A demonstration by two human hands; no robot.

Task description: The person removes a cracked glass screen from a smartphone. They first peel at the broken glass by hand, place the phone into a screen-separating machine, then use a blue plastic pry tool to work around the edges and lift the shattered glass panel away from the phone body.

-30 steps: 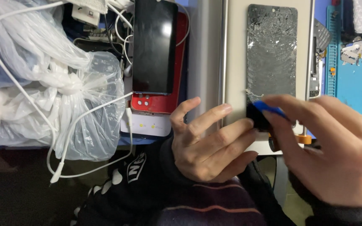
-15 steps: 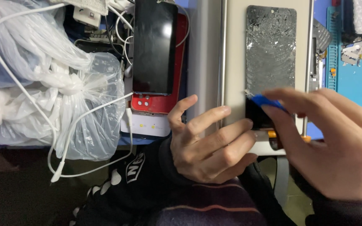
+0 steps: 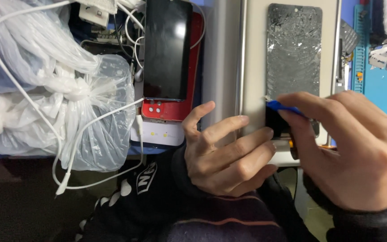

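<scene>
Two hands at work over a cracked screen (image 3: 294, 62) lying flat on a grey plate (image 3: 254, 67) at 1 o'clock. Right hand (image 3: 354, 148) pinching a blue pick (image 3: 285, 108) between thumb and fingers, tip pressed at the screen's lower left edge. Left hand (image 3: 225, 152) at centre, fingers loosely spread and unclenched, fingertips resting against the plate's near edge, gripping nothing. At 11 o'clock, a dark phone (image 3: 166, 49) atop a red case (image 3: 175, 110); at 9 o'clock, plastic bags (image 3: 68, 103) and white cable (image 3: 90, 125).

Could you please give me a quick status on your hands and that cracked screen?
Right hand pinching blue pry tool at cracked screen edge. Left hand bracing beside it, holding nothing. Nothing blocking.
</scene>
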